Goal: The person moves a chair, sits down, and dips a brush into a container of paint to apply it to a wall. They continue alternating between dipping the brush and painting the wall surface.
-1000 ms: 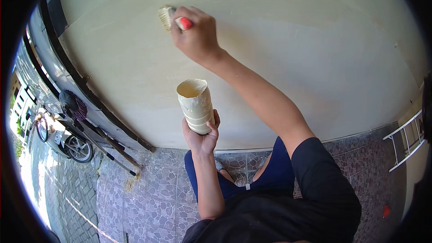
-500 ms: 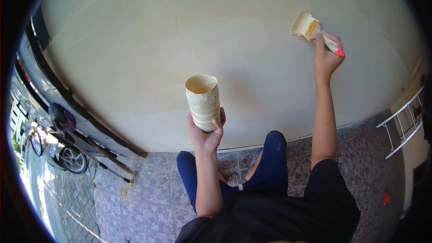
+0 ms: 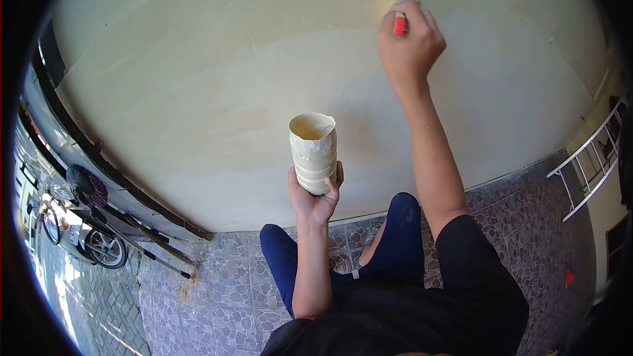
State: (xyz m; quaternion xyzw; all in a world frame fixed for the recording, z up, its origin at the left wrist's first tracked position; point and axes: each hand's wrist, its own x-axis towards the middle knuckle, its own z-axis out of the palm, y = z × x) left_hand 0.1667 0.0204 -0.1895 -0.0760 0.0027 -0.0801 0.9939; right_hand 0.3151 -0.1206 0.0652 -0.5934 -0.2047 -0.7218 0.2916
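Note:
My left hand (image 3: 315,201) is wrapped round the lower part of a cream-coated, open-topped container (image 3: 314,155), held upright in front of the wall. Pale paint coats its sides and rim. Up at the wall (image 3: 250,92), my right hand (image 3: 414,39) grips a paintbrush (image 3: 401,23) by its handle with a red end. The brush's bristles are at the wall surface, partly hidden behind my fingers.
A white ladder (image 3: 590,165) leans at the right. Poles (image 3: 155,250) lie at the left, near a parked motorbike (image 3: 102,247). Patterned floor tiles (image 3: 224,290) lie below, with a red object (image 3: 569,277) at the right.
My right hand has moved left and up along the wall with the brush, which has turned so its handle points down. My left hand and the container appear slightly further right.

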